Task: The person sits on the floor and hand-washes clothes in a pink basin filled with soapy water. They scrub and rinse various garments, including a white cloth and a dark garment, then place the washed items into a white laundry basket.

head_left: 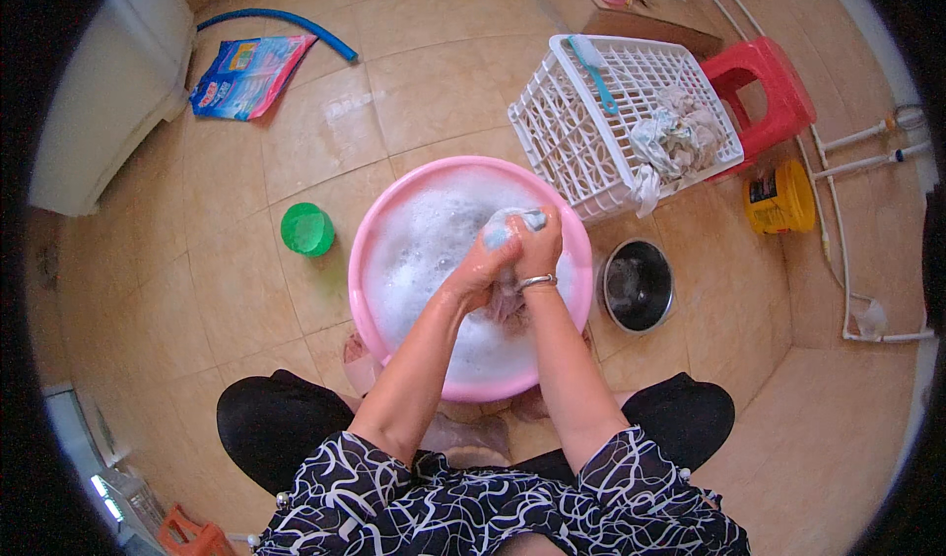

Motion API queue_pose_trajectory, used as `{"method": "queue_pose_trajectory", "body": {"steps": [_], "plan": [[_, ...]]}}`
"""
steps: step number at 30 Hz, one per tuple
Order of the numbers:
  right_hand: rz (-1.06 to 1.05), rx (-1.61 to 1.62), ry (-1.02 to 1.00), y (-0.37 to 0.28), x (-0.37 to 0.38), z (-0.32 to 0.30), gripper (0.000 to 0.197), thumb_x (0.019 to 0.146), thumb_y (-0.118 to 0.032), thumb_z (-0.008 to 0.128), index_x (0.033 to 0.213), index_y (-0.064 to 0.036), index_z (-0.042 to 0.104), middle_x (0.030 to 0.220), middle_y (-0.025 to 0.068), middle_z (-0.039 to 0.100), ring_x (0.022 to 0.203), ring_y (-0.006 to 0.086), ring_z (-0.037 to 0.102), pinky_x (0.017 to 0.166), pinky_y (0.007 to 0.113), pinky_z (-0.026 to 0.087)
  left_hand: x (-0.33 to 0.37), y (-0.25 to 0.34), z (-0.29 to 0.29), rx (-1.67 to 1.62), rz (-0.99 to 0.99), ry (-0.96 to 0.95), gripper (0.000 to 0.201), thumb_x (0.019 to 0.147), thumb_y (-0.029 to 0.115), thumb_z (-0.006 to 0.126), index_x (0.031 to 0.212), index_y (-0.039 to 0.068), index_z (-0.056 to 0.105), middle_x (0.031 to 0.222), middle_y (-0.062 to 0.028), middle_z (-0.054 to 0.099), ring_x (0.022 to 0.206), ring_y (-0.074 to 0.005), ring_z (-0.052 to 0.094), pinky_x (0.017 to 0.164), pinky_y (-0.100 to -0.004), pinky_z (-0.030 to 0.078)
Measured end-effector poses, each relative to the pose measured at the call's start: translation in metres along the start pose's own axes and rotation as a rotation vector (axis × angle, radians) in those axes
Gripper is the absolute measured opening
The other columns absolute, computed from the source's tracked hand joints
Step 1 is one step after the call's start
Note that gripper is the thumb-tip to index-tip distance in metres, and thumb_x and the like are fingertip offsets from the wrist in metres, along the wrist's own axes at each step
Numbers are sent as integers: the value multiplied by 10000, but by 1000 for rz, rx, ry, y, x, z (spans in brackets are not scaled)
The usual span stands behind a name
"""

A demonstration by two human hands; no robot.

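Note:
Between my knees stands a round pink basin filled with white suds. Over its right half, both my hands grip one wet, pale cloth, bunched up. My left hand is closed around it from the left. My right hand, with a silver bangle at the wrist, presses against the left one, its fingers wrapped on the same cloth. A darker, pinkish part of the cloth hangs below my hands toward the foam. How much fabric lies under the suds is hidden.
A white plastic crate at the right carries a blue brush and a damp cloth. Nearby are a metal pot, a yellow bucket and a red stool. Left lie a green cup, a detergent bag and a blue hose.

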State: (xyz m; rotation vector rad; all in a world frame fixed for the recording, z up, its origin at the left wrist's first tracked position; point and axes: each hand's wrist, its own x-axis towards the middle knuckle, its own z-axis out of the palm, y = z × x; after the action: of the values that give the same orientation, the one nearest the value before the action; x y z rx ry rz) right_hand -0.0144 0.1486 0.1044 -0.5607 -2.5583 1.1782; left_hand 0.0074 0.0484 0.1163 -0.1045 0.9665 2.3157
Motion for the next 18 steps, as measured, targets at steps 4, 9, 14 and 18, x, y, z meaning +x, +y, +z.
{"method": "queue_pose_trajectory", "body": {"steps": [4, 9, 14, 18], "plan": [[366, 538, -538, 3, 14, -13, 620, 637, -336, 713, 1075, -78, 358, 973, 75, 499, 869, 191, 489, 734, 290, 418, -3, 4, 1, -8, -86, -28, 589, 637, 129, 716, 1120, 83, 384, 976, -61, 505, 863, -174, 519, 760, -319, 453], [132, 645, -1041, -4, 21, -43, 522, 620, -248, 732, 1008, -94, 419, 888, 24, 497, 793, 117, 477, 681, 254, 418, -5, -5, 13, 120, 6, 65, 284, 652, -17, 560, 918, 50, 487, 807, -31, 510, 747, -151, 532, 600, -292, 466], [40, 364, -877, 2, 10, -36, 388, 620, -171, 682, 936, -71, 480, 764, 14, 515, 712, 100, 472, 654, 242, 416, -3, -25, 14, 445, 34, 203, 275, 692, 73, 571, 944, 18, 474, 833, -77, 533, 690, -142, 538, 567, -300, 454], [72, 292, -712, 24, -10, -24, 349, 630, -154, 675, 909, -55, 492, 799, 47, 544, 733, 120, 493, 687, 264, 423, -6, -36, 10, 843, -51, 463, 504, 652, 150, 628, 1075, 13, 391, 894, -149, 559, 791, -268, 556, 693, -363, 443]]}}
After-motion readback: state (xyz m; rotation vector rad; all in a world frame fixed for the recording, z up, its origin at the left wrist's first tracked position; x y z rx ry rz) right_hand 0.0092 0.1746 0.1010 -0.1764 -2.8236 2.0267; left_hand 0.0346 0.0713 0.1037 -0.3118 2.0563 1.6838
